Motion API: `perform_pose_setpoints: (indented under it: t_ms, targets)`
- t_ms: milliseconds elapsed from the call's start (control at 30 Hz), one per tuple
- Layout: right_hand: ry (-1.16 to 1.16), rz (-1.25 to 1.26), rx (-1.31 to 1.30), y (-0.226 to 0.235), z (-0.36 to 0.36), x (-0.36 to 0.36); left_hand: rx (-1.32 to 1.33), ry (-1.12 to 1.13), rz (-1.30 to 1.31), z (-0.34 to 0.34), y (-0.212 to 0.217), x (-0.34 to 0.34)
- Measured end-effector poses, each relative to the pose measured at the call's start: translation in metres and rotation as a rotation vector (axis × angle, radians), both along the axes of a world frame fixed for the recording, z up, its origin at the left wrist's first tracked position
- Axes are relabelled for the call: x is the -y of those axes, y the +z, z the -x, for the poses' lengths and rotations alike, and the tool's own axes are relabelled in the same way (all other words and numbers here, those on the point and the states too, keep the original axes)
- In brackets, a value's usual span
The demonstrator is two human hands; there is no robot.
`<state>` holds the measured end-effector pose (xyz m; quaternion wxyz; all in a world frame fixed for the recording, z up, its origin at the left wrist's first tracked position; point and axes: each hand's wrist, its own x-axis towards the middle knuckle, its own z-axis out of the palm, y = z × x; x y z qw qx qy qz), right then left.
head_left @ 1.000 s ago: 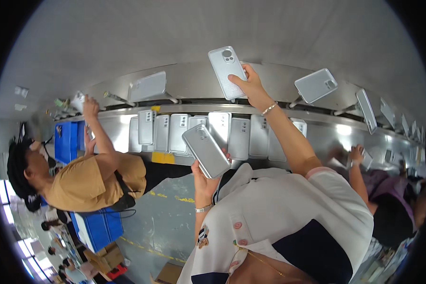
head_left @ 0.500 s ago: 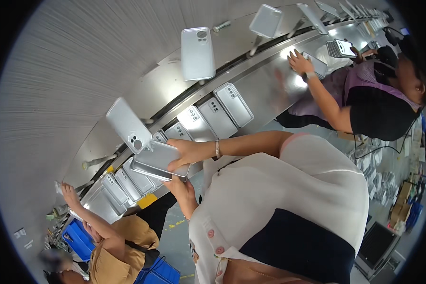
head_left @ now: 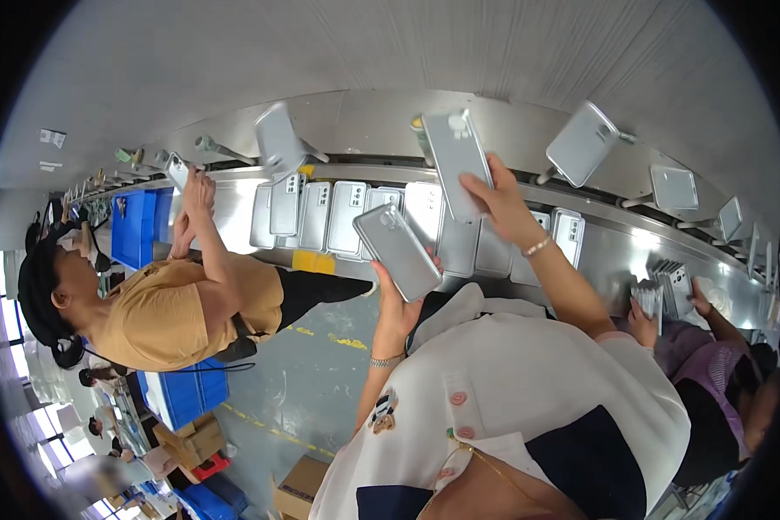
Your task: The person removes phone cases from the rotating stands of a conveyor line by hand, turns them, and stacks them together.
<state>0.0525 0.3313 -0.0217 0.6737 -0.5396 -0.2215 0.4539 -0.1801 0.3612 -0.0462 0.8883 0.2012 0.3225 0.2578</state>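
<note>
A silver-grey phone case [head_left: 396,250] lies tilted in my left hand [head_left: 396,310], with the fingers closed along its lower edges. My right hand [head_left: 504,206] is further out and grips a second silver-grey phone case [head_left: 456,156] by its lower right edge; its camera cutouts point away from me. Just left of that case, a metal peg [head_left: 422,139] sticks out of the steel line. Below both hands, a row of silver phone cases [head_left: 347,217] lies on the steel ledge, partly covered by what I hold.
More cases sit on pegs, such as one case [head_left: 279,143] to the left and another case [head_left: 583,145] to the right. A person in a tan shirt [head_left: 178,316] works at left, beside a blue bin [head_left: 134,227]. At right, another person's hand [head_left: 644,322] holds stacked cases.
My view has swung round. My hands were together on the cases; now they are apart, each with a phone case, the right one raised toward the pegs.
</note>
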Motion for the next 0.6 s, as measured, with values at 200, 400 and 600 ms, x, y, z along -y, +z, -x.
perform_pose_setpoints:
  t_ms: [200, 400, 600]
  targets:
    - [-0.149, -0.121, -0.042, 0.003, -0.062, -0.038, 0.092, -0.037, 0.004, -0.003, -0.002, 0.021]
    - [-0.295, 0.105, -0.178, 0.011, -0.072, 0.035, 0.128, -0.141, -0.012, -0.013, 0.017, 0.036]
    - [0.263, 0.143, 0.364, 0.000, 0.034, 0.076, -0.263, -0.046, -0.083, -0.031, 0.028, 0.041]
